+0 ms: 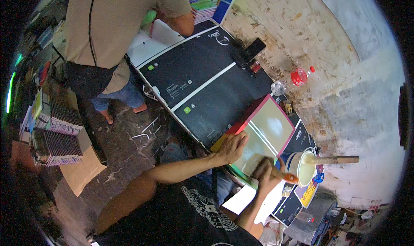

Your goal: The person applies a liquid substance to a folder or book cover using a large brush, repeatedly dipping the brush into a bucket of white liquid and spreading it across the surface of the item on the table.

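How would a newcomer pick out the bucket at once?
Start at the black-covered table beside the stained wall. At its wall side, just beyond the right hand holding a brush, is a white bucket. A wooden stick jutting from it sets it apart from the red-labelled bottle farther along.

A thin green-white light strip (9, 93) glows far left; the dark, stained floor (123, 162) lies dim. Glare whitens the pale, glossy rectangular panel (272, 126) — motion blurs the right hand (265, 177) — and edges bend into black.
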A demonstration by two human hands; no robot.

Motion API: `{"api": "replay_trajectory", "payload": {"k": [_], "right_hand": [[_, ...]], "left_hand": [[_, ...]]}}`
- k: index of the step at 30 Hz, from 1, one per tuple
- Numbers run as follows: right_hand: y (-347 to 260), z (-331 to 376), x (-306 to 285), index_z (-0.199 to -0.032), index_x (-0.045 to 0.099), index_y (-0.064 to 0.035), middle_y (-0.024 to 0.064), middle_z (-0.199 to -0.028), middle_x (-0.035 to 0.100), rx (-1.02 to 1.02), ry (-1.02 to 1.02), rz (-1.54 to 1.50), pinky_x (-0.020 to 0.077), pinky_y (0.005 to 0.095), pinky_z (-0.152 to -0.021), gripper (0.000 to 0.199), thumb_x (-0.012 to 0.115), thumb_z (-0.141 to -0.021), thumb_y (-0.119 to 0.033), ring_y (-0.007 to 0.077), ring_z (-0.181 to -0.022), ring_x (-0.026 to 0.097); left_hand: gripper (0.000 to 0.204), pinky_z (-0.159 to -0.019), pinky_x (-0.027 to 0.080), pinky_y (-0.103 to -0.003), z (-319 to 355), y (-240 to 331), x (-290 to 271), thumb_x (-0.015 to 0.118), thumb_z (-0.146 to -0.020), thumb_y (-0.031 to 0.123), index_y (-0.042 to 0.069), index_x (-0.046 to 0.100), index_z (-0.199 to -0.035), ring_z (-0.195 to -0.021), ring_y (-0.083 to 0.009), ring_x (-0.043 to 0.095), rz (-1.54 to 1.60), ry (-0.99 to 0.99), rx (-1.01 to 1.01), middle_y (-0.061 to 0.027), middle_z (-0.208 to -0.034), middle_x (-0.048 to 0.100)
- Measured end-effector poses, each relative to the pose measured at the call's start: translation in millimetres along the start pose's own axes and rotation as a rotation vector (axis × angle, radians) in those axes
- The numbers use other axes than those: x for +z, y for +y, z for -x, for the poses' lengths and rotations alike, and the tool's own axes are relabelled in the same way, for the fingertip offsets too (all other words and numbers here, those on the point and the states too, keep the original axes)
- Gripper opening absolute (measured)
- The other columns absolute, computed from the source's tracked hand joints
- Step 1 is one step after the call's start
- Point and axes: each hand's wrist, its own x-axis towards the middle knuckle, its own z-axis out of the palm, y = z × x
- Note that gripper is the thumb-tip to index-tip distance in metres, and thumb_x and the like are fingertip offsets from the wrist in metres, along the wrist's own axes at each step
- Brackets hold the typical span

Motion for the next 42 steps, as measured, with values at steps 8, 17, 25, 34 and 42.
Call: {"api": "replay_trajectory", "payload": {"k": [8,17,25,34,42], "right_hand": [[16.8,6.3,-115.2,-0.125,0.051,0.0003,0.0141,-0.108,0.063,0.104,0.396,0.054,0.0502,0.0296,-0.082,0.046,0.069,-0.084,-0.012,0.0192,-0.094,0.061],[18.9,-72.7,3.0,-0.108,0.059,0.0009,0.0101,-0.099,0.061,-0.262,-0.293,0.118,0.0463,0.0309,-0.082,0.027,0.067,-0.086,-0.012,0.0174,-0.092,0.058],[20.2,-199.2,-34.9,-0.088,0.067,-0.0044,0.0163,-0.067,0.061,-0.559,0.019,0.810,0.0466,0.0369,-0.057,0.018,0.066,-0.088,-0.022,0.0333,-0.059,0.060],[66.9,-196.4,-19.6,-0.122,0.048,0.0029,0.0138,-0.102,0.060,-0.279,-0.479,0.452,0.0446,0.0397,-0.083,0.042,0.065,-0.087,-0.014,0.0263,-0.093,0.058],[25.2,-212.8,-51.6,-0.105,0.060,-0.0115,0.0149,-0.075,0.062,-0.448,-0.005,0.710,0.0492,0.0432,-0.064,0.030,0.067,-0.081,-0.028,0.0344,-0.072,0.063]], "left_hand": [[0.026,-0.066,0.042,-0.048,-0.7,-1.1,-2.6,0.038,-0.101,0.025,0.002,0.050,-0.098,-0.075,-0.0429,0.055,-0.044,-0.061,0.041,-0.0222,-0.078,0.053],[0.031,-0.079,0.042,-0.049,8.8,-20.2,10.3,0.032,-0.102,0.027,0.003,0.049,-0.110,-0.092,-0.0398,0.055,-0.233,-0.075,0.113,-0.0218,-0.102,0.056],[0.025,-0.065,0.041,-0.048,3.9,-10.6,3.5,0.038,-0.101,0.026,0.004,0.049,-0.097,-0.076,-0.0416,0.055,-0.058,-0.118,-0.048,-0.0197,-0.078,0.052],[0.024,-0.066,0.042,-0.048,9.8,-14.6,15.4,0.045,-0.097,0.025,0.003,0.052,-0.091,-0.076,-0.0419,0.054,-0.089,-0.081,0.192,-0.0194,-0.074,0.051],[0.039,-0.061,0.044,-0.039,6.5,-11.3,1.0,0.031,-0.102,0.028,0.002,0.053,-0.083,-0.066,-0.0287,0.057,0.173,-0.091,-0.084,-0.0143,-0.073,0.057]]}}
